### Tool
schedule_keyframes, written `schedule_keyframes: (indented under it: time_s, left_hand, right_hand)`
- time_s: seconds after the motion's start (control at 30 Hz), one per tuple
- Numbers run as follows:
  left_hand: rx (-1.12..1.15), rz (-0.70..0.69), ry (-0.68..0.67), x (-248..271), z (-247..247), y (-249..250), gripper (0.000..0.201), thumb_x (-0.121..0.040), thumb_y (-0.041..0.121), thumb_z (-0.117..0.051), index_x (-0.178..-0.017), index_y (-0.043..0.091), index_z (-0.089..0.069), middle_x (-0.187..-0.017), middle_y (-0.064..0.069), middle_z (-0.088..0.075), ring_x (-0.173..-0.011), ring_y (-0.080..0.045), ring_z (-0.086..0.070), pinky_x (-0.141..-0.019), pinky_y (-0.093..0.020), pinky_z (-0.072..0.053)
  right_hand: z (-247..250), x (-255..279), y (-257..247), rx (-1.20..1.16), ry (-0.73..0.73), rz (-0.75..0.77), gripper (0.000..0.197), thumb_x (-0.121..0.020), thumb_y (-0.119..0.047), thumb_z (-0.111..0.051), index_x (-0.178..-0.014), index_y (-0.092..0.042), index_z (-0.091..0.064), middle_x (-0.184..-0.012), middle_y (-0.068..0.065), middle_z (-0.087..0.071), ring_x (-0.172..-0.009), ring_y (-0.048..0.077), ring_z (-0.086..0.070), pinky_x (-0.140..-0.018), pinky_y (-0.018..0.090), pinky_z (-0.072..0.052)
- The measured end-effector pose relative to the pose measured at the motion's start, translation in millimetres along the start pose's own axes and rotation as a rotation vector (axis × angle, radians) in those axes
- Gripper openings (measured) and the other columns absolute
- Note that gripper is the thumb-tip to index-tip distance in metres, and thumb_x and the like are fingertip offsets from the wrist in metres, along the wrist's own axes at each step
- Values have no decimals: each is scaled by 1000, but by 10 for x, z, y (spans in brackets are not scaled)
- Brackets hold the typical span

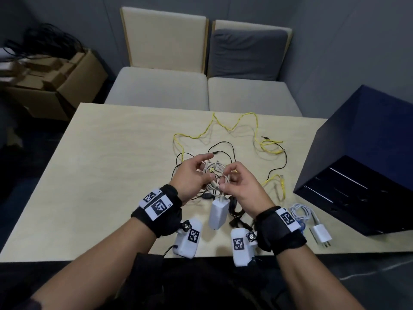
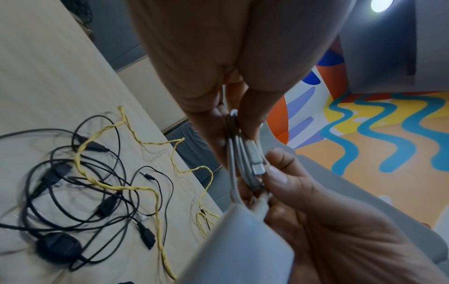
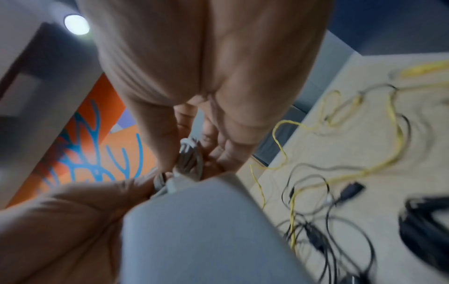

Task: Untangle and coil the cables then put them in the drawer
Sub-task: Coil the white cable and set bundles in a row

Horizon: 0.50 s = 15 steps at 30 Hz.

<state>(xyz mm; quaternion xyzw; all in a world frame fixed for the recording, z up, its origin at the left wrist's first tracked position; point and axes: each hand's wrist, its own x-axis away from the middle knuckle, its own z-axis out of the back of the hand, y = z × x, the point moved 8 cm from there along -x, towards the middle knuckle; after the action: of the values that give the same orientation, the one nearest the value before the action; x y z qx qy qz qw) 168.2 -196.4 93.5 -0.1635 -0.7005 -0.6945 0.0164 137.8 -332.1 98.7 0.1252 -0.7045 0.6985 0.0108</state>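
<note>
White charger brick [image 1: 218, 213] hangs under both hands above the near tabletop [image 1: 107, 166] edge, its pale cord [image 1: 214, 175] bundled in loops between them. Left hand [image 1: 192, 175] has its grip closed round the loops; right hand [image 1: 240, 186] pinches the cord by the plug end. Cord looks soft and springy, brick is the weight: I'd hold the loops, not the brick. Beyond, black cables [image 2: 73, 192] and yellow cable [image 1: 234, 124] lie tangled, light and floppy. Drawer unit [image 1: 357, 171] sits far right; can't tell whether any drawer is open. Right wrist view blurred.
</note>
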Motion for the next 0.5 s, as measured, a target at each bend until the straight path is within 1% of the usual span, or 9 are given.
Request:
schedule_keyframes:
  time_s: [0.07,0.13,0.23,0.3,0.33,0.4,0.47,0.5]
  left_hand:
    - [-3,-20,40,-14,-24,42,42,-84,-5,-64,-119,18,-60,-81,1,-42,-47,-8,-43,-48,-21,-38]
    - [24,-29,72,-34,-48,67,33,-87,-3,-61,-115,14,-62,-75,2,-41,-46,-5,-43,-45,-20,-37]
    - [28,-41,101,-65,-71,111,27,-89,0,-60,-106,21,-61,-72,2,-42,-54,-10,-46,-46,-21,-39]
    - [26,-57,101,-94,-91,140,28,-88,0,-61,-102,25,-61,-75,0,-43,-58,-14,-46,-48,-24,-40]
    - [23,-63,95,-110,-101,148,29,-87,-1,-61,-101,25,-60,-76,-1,-43,-59,-16,-45,-49,-25,-40]
    - [7,-78,77,-132,-131,158,32,-86,-4,-61,-100,24,-59,-78,-1,-42,-58,-16,-43,-50,-26,-37]
    - [-11,-92,61,-139,-177,162,34,-85,-6,-61,-101,24,-57,-80,1,-40,-56,-15,-41,-52,-29,-37]
    - [-33,-103,60,-144,-194,164,36,-84,-7,-61,-101,24,-56,-81,1,-40,-57,-15,-40,-53,-30,-37]
  right_hand:
    - [53,-18,-68,130,-8,-1,25,-70,-9,-69,-84,-27,-58,-79,5,-59,-71,18,-51,-72,34,-42]
    - [89,-43,-132,233,-24,6,21,-69,-13,-71,-81,-27,-61,-77,3,-59,-69,19,-49,-70,35,-43]
    - [131,-82,-203,414,-17,37,17,-72,-12,-73,-77,-26,-63,-69,5,-52,-63,17,-46,-66,32,-41]
    - [157,-104,-239,573,-5,43,17,-75,-13,-74,-74,-28,-66,-66,4,-54,-62,14,-48,-64,29,-40]
    - [154,-114,-256,648,-10,43,13,-77,-16,-74,-76,-27,-68,-69,2,-57,-64,13,-50,-65,28,-40]
    - [131,-137,-280,761,-39,35,3,-80,-21,-73,-83,-21,-72,-78,-2,-60,-72,12,-53,-65,22,-38]
    - [129,-164,-295,872,-66,10,7,-84,-24,-70,-87,-19,-72,-86,-2,-62,-79,12,-54,-65,21,-35]
    - [139,-186,-305,917,-74,0,6,-85,-24,-68,-86,-18,-70,-87,0,-62,-79,12,-53,-64,21,-33]
